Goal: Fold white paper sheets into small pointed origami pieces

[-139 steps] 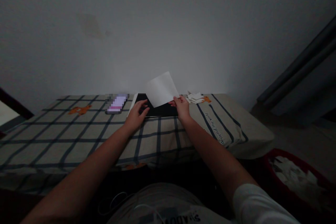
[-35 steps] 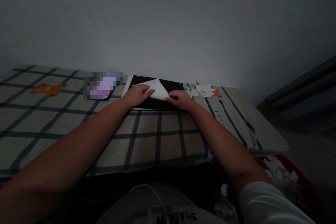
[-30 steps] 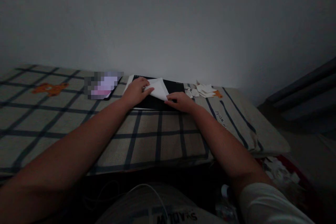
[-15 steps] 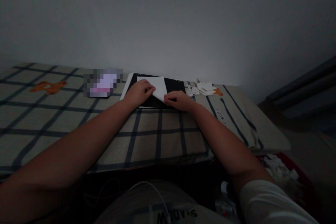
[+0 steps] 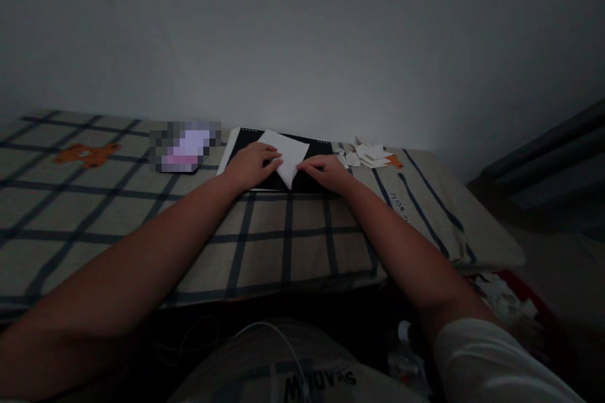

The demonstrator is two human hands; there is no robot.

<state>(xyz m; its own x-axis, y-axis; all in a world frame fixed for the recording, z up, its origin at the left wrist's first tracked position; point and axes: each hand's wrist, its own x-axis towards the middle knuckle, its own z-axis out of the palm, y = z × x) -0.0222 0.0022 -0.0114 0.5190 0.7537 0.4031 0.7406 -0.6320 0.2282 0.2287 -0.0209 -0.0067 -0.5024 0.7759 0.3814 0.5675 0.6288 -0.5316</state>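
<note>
Both hands flat on the white paper sheet [image 5: 289, 154], which lies on the black pad [image 5: 265, 160] on the checked bedcover [image 5: 142, 214] near the wall. Left hand [image 5: 250, 165] presses its left edge, fingers together; right hand [image 5: 326, 171] pins the near-right edge, fingers apparently extended, lighting too dim to be sure. Paper scraps [image 5: 366, 154] sit just right of the pad.

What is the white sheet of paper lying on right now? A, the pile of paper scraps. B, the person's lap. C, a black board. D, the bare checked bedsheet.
C: the white paper lies on the black board, pressed down by the left hand and right hand.
</note>
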